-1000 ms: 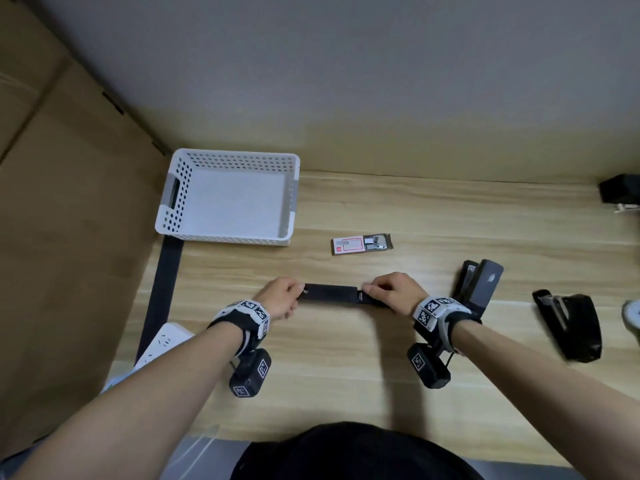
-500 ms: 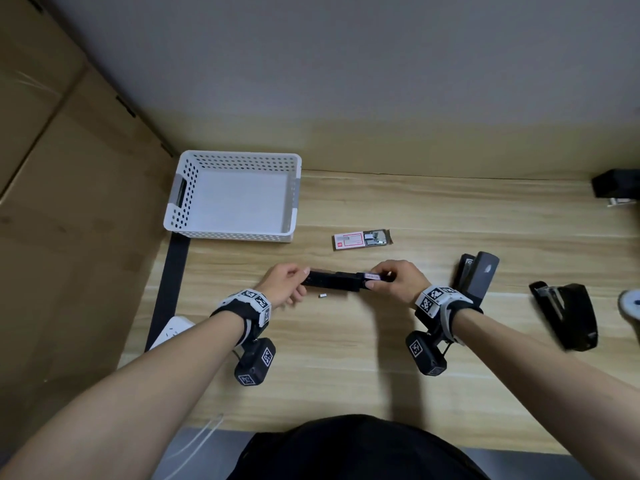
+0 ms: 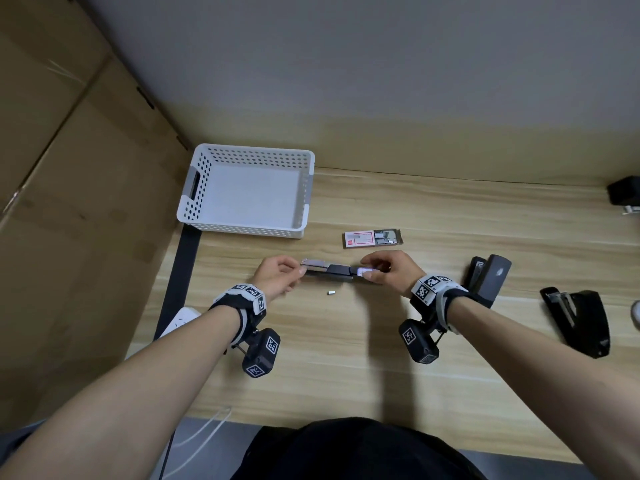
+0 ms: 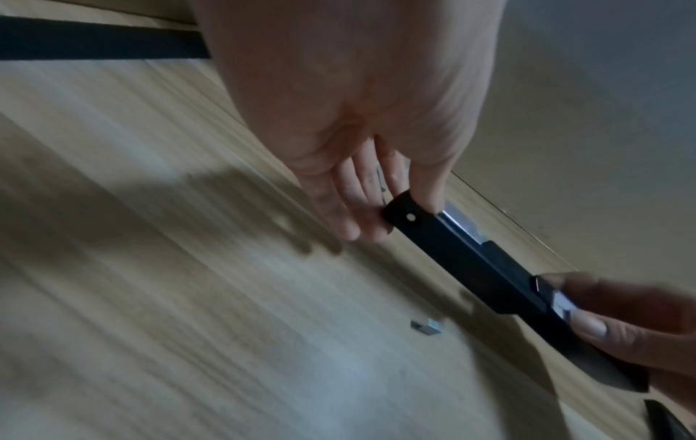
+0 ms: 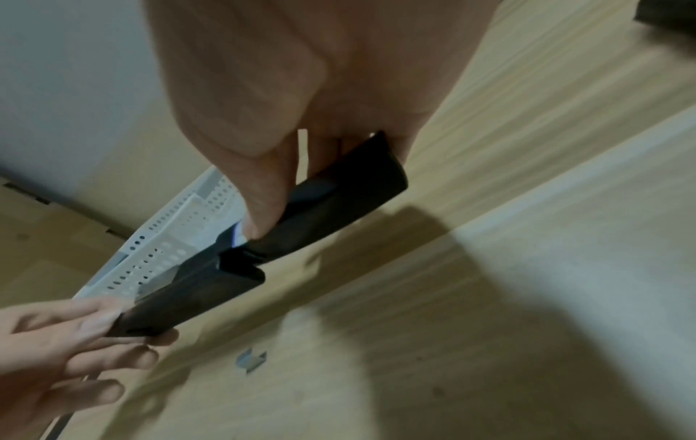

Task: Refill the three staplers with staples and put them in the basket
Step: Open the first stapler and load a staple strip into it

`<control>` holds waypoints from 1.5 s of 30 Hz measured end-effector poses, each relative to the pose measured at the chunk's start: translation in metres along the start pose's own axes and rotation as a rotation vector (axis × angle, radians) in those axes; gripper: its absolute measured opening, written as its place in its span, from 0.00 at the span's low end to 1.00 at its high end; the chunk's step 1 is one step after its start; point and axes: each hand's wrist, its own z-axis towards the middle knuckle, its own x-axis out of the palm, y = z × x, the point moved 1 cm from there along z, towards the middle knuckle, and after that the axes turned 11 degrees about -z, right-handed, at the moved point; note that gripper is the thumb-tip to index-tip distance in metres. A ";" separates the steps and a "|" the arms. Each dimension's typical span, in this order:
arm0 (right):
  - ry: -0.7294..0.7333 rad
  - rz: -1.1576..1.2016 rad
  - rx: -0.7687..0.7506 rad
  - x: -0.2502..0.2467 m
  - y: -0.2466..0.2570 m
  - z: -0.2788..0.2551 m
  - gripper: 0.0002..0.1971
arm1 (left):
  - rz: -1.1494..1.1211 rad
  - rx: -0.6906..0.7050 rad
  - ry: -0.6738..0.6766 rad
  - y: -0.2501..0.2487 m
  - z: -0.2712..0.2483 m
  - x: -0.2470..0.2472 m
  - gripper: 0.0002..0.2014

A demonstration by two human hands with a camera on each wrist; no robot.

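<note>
A slim black stapler (image 3: 334, 271) (image 4: 474, 262) (image 5: 263, 253) is held a little above the wooden table, swung open end to end. My left hand (image 3: 280, 275) (image 4: 380, 214) pinches its left end, where the metal staple rail shows. My right hand (image 3: 382, 270) (image 5: 286, 184) grips the right end. A small loose piece of staples (image 3: 331, 292) (image 4: 539, 327) (image 5: 251, 358) lies on the table just below it. An open staple box (image 3: 372, 238) lies behind. Two more black staplers (image 3: 490, 278) (image 3: 576, 320) lie to the right. The white basket (image 3: 194, 188) stands at the back left with nothing in it.
A cardboard wall (image 3: 69, 202) closes off the left side. A black strip (image 3: 181, 271) and a white power strip (image 3: 180, 318) sit at the table's left edge. A dark object (image 3: 625, 194) is at the far right edge.
Both hands have lifted the stapler slightly off the table and its metal rail now shows at the left end. A small piece of staples has dropped onto the table below it.
</note>
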 end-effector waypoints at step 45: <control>-0.105 -0.233 -0.153 0.088 0.043 -0.014 0.04 | 0.488 0.212 -0.050 0.053 -0.060 -0.013 0.16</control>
